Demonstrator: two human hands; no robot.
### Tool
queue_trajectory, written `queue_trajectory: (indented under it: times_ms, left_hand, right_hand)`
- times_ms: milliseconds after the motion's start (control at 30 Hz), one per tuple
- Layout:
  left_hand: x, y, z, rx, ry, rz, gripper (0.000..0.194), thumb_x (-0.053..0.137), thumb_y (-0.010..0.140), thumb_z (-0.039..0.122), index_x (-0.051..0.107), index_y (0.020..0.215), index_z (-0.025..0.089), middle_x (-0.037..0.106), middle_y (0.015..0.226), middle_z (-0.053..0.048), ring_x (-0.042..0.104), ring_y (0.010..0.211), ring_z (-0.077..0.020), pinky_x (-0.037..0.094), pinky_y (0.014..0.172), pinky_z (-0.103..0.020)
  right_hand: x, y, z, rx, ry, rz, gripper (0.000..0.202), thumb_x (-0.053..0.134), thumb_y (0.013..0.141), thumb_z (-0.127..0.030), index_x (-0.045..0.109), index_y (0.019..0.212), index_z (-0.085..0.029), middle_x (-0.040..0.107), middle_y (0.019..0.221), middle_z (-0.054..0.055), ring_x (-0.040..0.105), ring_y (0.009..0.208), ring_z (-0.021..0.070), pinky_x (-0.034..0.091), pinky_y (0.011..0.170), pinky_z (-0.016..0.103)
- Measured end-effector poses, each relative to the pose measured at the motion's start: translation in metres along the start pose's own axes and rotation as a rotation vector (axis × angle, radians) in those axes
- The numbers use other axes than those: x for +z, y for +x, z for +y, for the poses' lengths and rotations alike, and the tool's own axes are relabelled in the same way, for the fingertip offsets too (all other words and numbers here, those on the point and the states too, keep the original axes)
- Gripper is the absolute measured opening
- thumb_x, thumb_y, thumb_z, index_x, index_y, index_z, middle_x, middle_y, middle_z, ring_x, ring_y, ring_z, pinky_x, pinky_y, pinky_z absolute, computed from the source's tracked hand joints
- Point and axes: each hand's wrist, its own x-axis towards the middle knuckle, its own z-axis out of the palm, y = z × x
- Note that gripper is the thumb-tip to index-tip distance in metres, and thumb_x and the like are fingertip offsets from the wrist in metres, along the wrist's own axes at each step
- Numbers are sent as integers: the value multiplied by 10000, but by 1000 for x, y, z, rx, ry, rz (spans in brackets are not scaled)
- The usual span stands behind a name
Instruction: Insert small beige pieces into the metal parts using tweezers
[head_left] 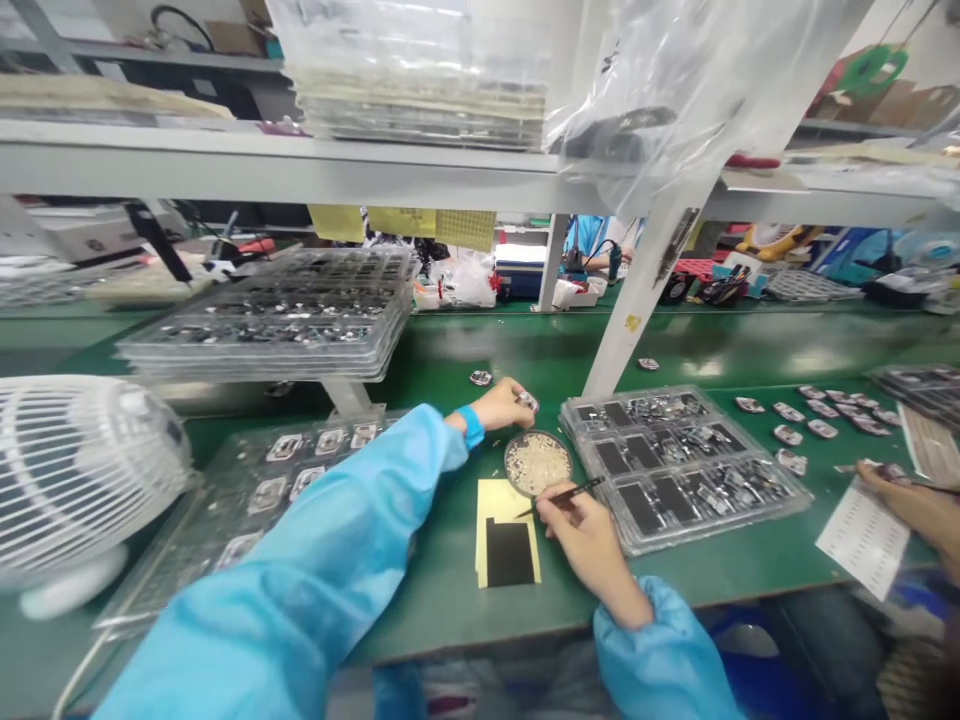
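Note:
My left hand (498, 406), in a blue sleeve and a blue wristband, is closed on a small metal-and-plastic part (528, 401) just above the round dish (573, 462). Most of that part is hidden by my fingers. Lots of tiny beige pieces (537, 460) fill the dish. My right hand (583, 532) grips dark tweezers (577, 491), their tips pointing left over a yellow sheet (493, 497). On that sheet lies a black rectangular piece (510, 555). A similar small part (481, 378) rests on the green bench behind my left hand.
A compartment tray (637, 548) of metal parts sits right of the dish. Beyond it lie several loose parts (787, 411) and a co-worker's hand (911, 505) near a white label sheet (862, 540). At left are a white fan (82, 470), a part tray (202, 500) and stacked trays (262, 350).

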Motion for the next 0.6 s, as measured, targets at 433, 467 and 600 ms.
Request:
queue_trajectory:
  times_ms: [433, 467, 600]
  left_hand:
    - [-16, -144, -70, 296, 191, -172, 436, 630, 730, 179, 623, 1163, 234, 725, 956, -12, 671, 815, -195, 499, 718, -269]
    - [-16, -146, -69, 296, 176, -182, 418, 632, 742, 209, 630, 1159, 242, 736, 997, -18, 685, 864, -212, 515, 758, -279]
    - [-15, -142, -82, 215, 131, -128, 424, 705, 696, 349, 686, 1116, 300, 755, 1101, -18, 706, 1014, -287, 557, 871, -319]
  right_hand:
    - [32, 6, 4, 65, -53, 9, 318, 763, 805, -440, 672, 915, -155, 693, 722, 21, 671, 651, 168, 563, 628, 275]
    - [32, 5, 3, 61, -63, 28, 311, 769, 798, -435, 677, 904, -157, 689, 711, 13, 665, 637, 161, 553, 618, 264]
    - [37, 7, 1, 73, -71, 45, 295, 810, 752, -420, 727, 864, -160, 689, 703, -2, 648, 618, 142, 522, 588, 231]
